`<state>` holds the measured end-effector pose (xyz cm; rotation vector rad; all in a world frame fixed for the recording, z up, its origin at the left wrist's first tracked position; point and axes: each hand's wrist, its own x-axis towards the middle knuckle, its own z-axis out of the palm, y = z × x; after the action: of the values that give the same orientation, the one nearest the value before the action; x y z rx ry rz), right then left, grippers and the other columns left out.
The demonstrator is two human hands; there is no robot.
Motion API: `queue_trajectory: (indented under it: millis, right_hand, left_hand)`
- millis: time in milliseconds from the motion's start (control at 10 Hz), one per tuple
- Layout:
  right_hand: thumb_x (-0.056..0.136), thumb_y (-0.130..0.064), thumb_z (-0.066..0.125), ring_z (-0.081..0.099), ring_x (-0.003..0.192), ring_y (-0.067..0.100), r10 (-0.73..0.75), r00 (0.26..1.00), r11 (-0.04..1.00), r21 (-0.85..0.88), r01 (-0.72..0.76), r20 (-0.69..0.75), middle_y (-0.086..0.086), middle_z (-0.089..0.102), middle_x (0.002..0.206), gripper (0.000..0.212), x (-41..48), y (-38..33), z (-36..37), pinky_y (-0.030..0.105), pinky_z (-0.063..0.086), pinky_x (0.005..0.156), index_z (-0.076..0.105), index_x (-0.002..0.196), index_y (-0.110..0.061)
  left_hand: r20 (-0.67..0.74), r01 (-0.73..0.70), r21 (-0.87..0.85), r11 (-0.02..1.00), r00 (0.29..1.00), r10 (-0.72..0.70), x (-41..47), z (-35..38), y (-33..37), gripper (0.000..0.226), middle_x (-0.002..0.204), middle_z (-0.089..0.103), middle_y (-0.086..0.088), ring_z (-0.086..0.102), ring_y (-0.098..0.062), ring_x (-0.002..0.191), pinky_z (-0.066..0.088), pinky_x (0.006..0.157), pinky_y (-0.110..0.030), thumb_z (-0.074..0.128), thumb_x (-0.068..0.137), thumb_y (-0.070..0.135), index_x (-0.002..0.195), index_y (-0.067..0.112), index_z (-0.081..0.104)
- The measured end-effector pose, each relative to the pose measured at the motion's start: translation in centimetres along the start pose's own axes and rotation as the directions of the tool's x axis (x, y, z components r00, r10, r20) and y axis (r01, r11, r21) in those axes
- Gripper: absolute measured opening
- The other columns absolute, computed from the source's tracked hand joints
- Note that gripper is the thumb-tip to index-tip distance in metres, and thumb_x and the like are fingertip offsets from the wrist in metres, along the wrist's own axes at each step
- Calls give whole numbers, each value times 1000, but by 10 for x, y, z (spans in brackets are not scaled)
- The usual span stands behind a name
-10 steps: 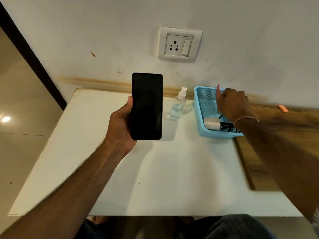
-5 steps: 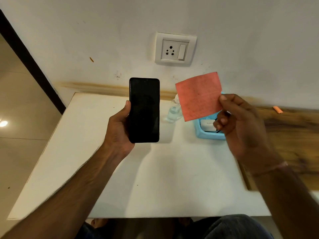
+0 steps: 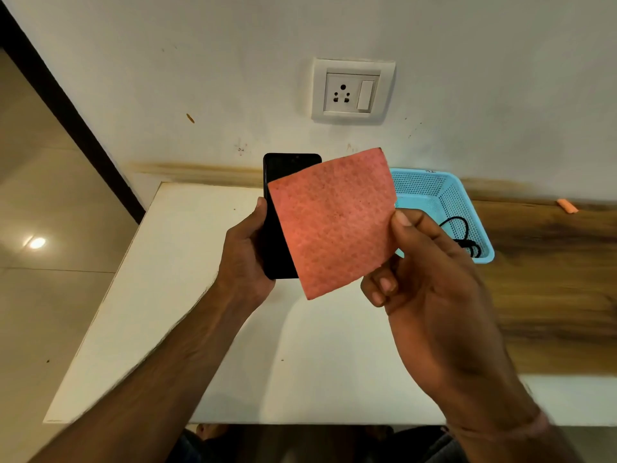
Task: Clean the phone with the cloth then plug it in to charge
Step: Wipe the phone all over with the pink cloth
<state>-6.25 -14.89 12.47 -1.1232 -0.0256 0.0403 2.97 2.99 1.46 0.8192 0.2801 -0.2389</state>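
Two hands up over the white bench [image 3: 173, 295]. Left hand [image 3: 245, 259] grips the black phone [image 3: 278, 208] upright by its long edges, fingers wrapped behind. Right hand [image 3: 430, 289] pinches the pink cloth [image 3: 332, 222] at one edge, thumb on top; the sheet hangs in front of the screen. Cloth looks thin, light, limp. Phone is rigid, glass-fronted, likely slippery: keep the edge grip, wipe with light pressure. Cable [image 3: 462, 235] sits in the blue basket [image 3: 444, 198].

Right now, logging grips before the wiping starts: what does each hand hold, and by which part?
Left hand grips the phone by its side edges. Right hand pinches the cloth at its right edge.
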Motion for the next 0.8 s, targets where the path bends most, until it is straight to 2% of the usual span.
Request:
queue_trajectory:
  millis: [100,200,300,400,500,600,700,800]
  right_hand:
    - [91,-26,54,42,55,12,-58,998,995,-84,57,-4,-2,52,70,16,1,2,0,25,40,50,67,82,-20]
    - [93,-27,53,45,62,13,-119,993,976,-181,118,1,-3,57,77,18,4,6,-1,26,42,53,65,85,-17]
    - [92,-32,51,56,77,15,-158,987,948,-281,147,-17,-8,64,87,19,16,12,-5,33,52,66,67,92,-22]
    - [93,-35,49,60,90,13,-169,984,928,-345,140,-54,-12,65,95,20,30,20,-10,38,54,76,65,99,-26]
    - [97,-36,50,60,90,16,-219,970,854,-502,141,-101,1,63,100,15,51,40,-16,41,51,73,52,109,-27]
    - [94,-37,56,59,81,5,-309,943,758,-630,168,-120,-2,62,88,22,66,54,-15,36,51,69,44,108,-24]
    - [90,-35,64,55,72,3,-505,860,577,-772,266,-81,-9,54,78,28,86,67,-5,25,49,65,41,95,-21]
    - [88,-34,67,50,68,6,-567,824,460,-835,303,-13,-10,52,76,26,97,76,-2,15,41,63,46,87,-18]
  left_hand:
    - [-28,44,35,998,999,-43,3,0,1,26,117,55,-18,61,-34,96,44,96,-51,46,101,38,110,18,59]
    - [17,4,26,1000,1000,-4,1,1,-2,32,111,66,-16,68,-33,91,53,86,-48,43,102,38,105,18,68]
    - [43,-69,36,997,997,68,2,-4,-5,40,105,77,-4,75,-26,91,59,72,-40,45,102,40,99,23,81]
    - [58,-54,43,998,997,51,-2,-1,-3,38,114,76,-3,73,-27,101,59,76,-43,51,100,47,110,23,78]
    - [22,-37,49,998,999,35,0,0,-4,37,117,75,-4,73,-28,104,59,78,-45,55,98,48,114,23,77]
    - [12,-25,41,999,1000,25,0,2,-6,36,113,76,-3,74,-27,102,60,76,-46,54,99,48,109,23,79]
    - [-22,-20,57,998,1000,21,1,3,-7,37,109,77,-4,75,-27,96,60,71,-43,54,99,49,102,24,81]
    - [-40,-15,53,998,999,17,1,3,-7,37,105,78,-4,76,-26,93,61,69,-40,54,99,48,98,24,82]
